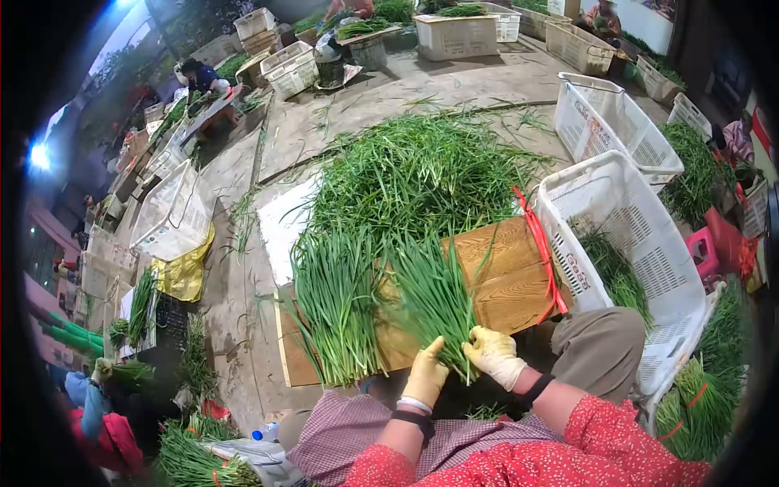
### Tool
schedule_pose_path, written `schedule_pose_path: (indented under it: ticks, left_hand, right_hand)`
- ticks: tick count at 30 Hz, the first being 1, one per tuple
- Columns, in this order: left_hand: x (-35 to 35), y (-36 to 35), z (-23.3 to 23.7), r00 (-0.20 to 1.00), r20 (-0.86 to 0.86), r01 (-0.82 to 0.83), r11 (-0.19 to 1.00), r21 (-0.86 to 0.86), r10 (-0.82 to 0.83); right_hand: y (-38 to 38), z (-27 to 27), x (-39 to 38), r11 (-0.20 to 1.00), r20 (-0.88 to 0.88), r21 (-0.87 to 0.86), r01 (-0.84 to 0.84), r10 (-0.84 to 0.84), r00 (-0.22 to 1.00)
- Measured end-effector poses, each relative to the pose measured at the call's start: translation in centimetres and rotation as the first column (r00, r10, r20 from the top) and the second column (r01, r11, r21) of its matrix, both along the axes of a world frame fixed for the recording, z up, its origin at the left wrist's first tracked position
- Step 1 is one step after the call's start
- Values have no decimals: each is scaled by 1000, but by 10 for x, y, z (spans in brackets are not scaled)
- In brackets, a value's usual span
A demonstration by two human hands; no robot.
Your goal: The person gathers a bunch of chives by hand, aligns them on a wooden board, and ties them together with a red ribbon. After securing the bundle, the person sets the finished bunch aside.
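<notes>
the person's two hands meet low over a wooden board (pixel 507 284), both in pale yellow gloves, at the root end of a loose bunch of long green stalks (pixel 434 284). the left hand (pixel 425 375) is at the bunch's seven o'clock, partly curled, its thumb up against the stalks; the right hand (pixel 495 355) is at about five o'clock, its fingers bent in at the stalks' edge. how tightly either one grips, i can't tell from here. the bunch lies on the board, leaves pointing to eleven o'clock, white ends towards the person's lap.

just beside it, at nine o'clock, a thicker bunch (pixel 337 300) lies with its ends nearly even at the board's near edge. at twelve o'clock a big tangled heap of greens (pixel 414 170) spreads past the board. red ties (pixel 542 252) hang across the board at two o'clock from the hands.

off at three o'clock a white crate (pixel 649 243) stands tilted, with some greens (pixel 613 272) inside, and another crate (pixel 580 122) sits beyond it at one o'clock. tied bundles (pixel 698 398) lie at four o'clock. over at ten o'clock, a crate (pixel 172 213) rests by a yellow sack (pixel 187 272), and a co-worker in a pink vest (pixel 109 434) is at eight o'clock.
</notes>
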State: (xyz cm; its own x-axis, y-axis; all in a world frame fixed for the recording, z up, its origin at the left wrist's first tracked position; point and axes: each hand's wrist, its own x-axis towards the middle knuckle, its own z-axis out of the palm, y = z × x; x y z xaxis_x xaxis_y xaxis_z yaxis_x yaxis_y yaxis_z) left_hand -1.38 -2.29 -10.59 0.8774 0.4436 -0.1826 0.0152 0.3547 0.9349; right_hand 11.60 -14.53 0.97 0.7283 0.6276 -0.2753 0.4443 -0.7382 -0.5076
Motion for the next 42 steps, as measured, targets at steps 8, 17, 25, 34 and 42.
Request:
schedule_pose_path:
  ticks: [8,17,25,34,42]
  left_hand:
    - [-4,-2,51,997,73,-19,979,202,4]
    - [6,8,69,996,-86,-87,737,-671,39]
    - [8,4,96,983,-148,-176,746,-642,104]
    - [-9,1,76,985,-170,14,995,99,3]
    - [-8,1,86,991,-137,73,833,548,3]
  right_hand:
    - [-10,-21,20,953,-498,166,254,-141,856]
    - [8,10,-9,924,15,383,9,-16,1000]
    - [-14,-2,40,746,-817,220,629,-212,537]
    - [-6,18,8,957,98,284,54,-85,992]
    - [-4,-15,12,987,-25,139,82,-79,997]
